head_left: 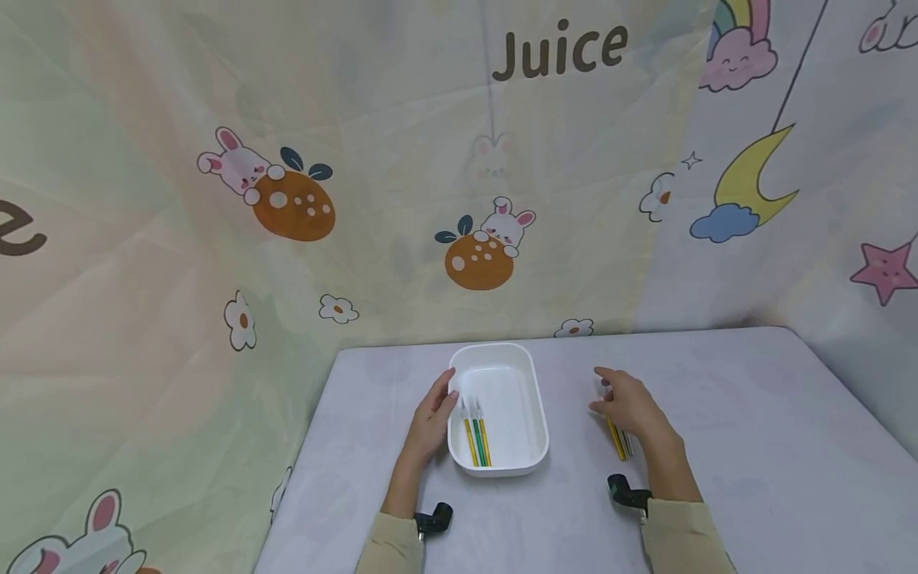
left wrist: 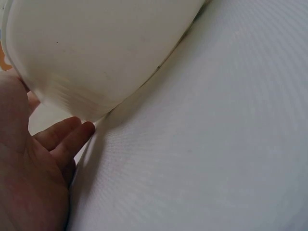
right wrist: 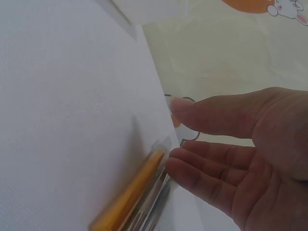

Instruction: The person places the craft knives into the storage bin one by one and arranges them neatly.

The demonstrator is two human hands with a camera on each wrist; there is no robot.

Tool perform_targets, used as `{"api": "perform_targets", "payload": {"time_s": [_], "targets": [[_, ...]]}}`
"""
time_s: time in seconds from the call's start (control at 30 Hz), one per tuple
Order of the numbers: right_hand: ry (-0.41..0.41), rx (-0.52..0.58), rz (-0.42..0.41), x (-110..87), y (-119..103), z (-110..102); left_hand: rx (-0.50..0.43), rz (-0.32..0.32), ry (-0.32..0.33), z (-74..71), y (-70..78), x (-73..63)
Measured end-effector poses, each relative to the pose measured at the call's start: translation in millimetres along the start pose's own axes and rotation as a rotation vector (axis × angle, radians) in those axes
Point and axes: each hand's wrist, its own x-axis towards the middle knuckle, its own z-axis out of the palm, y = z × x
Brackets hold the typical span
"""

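In the head view, three slim pen-like sticks (head_left: 478,443), two yellow and one green with pale tips, lie side by side in a white tray (head_left: 509,468). My left hand (head_left: 428,422) is at the tray's left side, thumb and fingertips at the rim. The left wrist view has its fairly straight fingers (left wrist: 72,139) against the outer wall. To the right of the tray, my right hand (head_left: 631,408) reaches over more slim sticks, one yellow (right wrist: 132,192) and others clear or silvery. Its thumb and fingers stand apart, with fingertips right at the sticks' far ends.
A white cloth covers the table (head_left: 753,446). Behind it hangs a printed fabric backdrop (head_left: 402,143) with rabbits and fruit, and another curtain (head_left: 846,175) closes off the right. Each wrist wears a black camera mount (head_left: 434,520).
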Motion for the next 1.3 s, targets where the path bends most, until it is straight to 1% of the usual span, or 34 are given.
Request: {"api": "perform_targets", "payload": {"time_s": [0.2, 0.4, 0.63, 0.83, 0.93, 1.1, 1.2, 1.3], "targets": [[-0.032, -0.009, 0.007, -1.0, 1, 3, 0.005, -0.009, 0.004, 0.0, 0.9, -0.6], [-0.049, -0.044, -0.01, 0.5, -2, 9, 0.004, -0.029, 0.002, 0.2, 0.6, -0.4], [-0.092, -0.095, -0.019, 0.2, -8, 13, -0.006, -0.01, 0.0, 0.7, 0.5, -0.4], [-0.084, -0.146, -0.058, -0.2, -11, 17, -0.017, -0.013, 0.004, 1.3, -1.0, -0.8], [-0.088, -0.152, -0.047, 0.3, -11, 19, -0.026, -0.01, 0.006, 1.4, -1.4, -0.6], [-0.094, -0.163, -0.043, 2.4, -12, 21, -0.013, -0.015, -0.002, 0.6, -0.2, -0.7], [-0.082, -0.157, -0.043, 3.4, -12, 22, -0.007, -0.02, -0.003, 0.5, 0.3, -0.2], [-0.052, -0.134, -0.043, 5.3, -11, 23, -0.002, -0.019, -0.002, 0.8, 0.8, 0.2]]}}
